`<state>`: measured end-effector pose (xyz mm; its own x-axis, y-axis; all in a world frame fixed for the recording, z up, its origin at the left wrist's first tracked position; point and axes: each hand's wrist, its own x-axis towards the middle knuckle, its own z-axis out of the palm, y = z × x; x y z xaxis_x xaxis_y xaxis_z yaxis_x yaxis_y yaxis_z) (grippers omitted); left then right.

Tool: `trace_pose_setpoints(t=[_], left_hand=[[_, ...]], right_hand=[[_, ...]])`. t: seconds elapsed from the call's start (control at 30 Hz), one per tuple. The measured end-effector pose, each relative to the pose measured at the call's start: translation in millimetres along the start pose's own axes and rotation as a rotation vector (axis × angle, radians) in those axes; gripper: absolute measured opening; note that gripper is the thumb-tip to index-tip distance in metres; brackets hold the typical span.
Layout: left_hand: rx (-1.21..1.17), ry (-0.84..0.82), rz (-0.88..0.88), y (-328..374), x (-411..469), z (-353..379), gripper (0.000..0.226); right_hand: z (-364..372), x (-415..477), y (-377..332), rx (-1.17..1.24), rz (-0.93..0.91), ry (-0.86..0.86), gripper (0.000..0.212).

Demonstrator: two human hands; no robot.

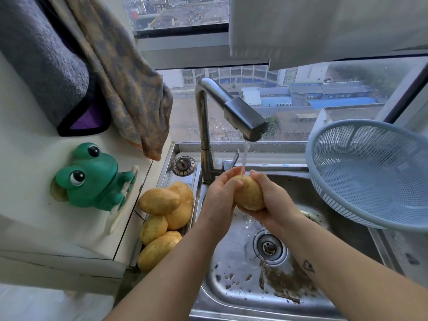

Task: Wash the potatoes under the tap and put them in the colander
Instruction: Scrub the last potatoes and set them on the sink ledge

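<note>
I looked past a wide window [301, 93] with city roofs below, down onto a stainless steel sink basin [231, 295] flecked with brown dirt. At ten o'clock hung a grey fleecy towel [44, 66]. A pale blue plastic mesh colander [370, 149] sat tilted at the basin's three o'clock edge. A green rubber frog [92, 177] perched on the white ledge at nine o'clock, with a heap of yellow-brown potatoes [162, 218] just beside it. The bent chrome tap [245, 117] at twelve o'clock ran a thin stream onto one yellow oval potato [251, 193] over the basin. The person's left hand [220, 193] curled round its nine o'clock side. The right hand [273, 205] gripped it from four o'clock.
</note>
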<state>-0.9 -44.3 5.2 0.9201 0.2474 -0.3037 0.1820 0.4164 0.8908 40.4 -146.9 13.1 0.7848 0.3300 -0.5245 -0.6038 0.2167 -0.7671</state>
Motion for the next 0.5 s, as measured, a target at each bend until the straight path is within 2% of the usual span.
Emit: trace_pose_setpoints(t=[0.17, 0.37, 0.5], left_hand=[[-0.041, -0.058, -0.022, 0.2, 0.2, -4.7, 0.057], [-0.017, -0.045, -0.007, 1.0, -0.3, -4.2, 0.054], [-0.07, -0.134, -0.039, 4.3, 0.4, -12.6, 0.057]], right_hand=[[-1.9, -1.0, -0.6, -0.013, -0.017, -0.011, 0.018], [-0.6, 0.9, -0.9, -0.041, -0.047, 0.003, 0.024], [-3.1, 1.4, -1.8, -0.061, -0.053, -0.01, 0.027]])
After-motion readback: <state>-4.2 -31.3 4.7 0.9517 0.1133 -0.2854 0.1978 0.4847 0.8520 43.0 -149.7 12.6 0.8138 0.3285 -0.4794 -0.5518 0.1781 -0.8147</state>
